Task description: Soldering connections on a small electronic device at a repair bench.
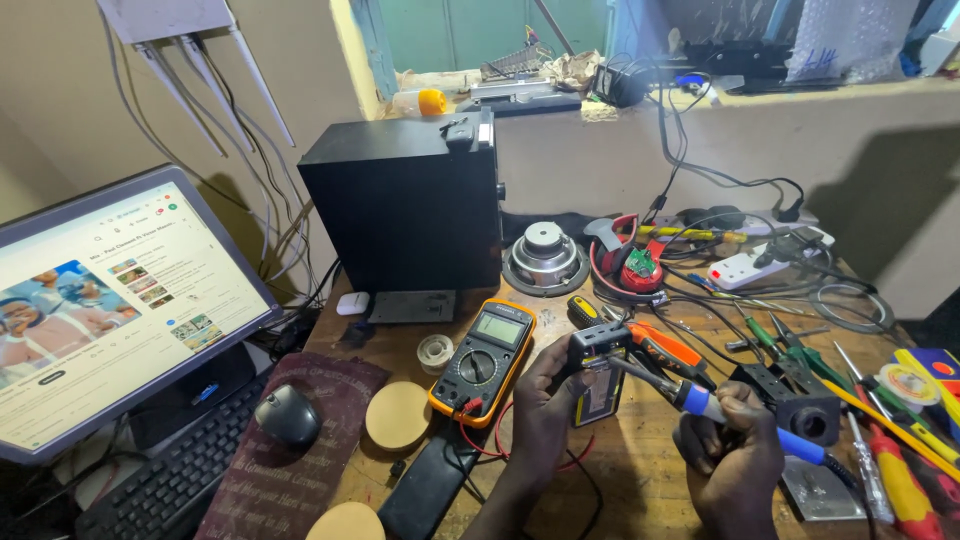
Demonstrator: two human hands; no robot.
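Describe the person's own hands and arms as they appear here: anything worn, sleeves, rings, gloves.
Both hands are bare: no gloves on the left hand or the right hand. No ring, watch or bracelet shows on either. The left forearm enters from the bottom edge uncovered, with no sleeve in view. The right wrist is cut off by the frame's edge, so any sleeve there cannot be seen.

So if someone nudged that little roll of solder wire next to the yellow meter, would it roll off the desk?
Probably not. The solder spool lies flat on its side face on the wooden desk, so a push would likely slide it. It looks small, yet wound metal is probably heavy for its size. The multimeter beside it would likely stop it going right.
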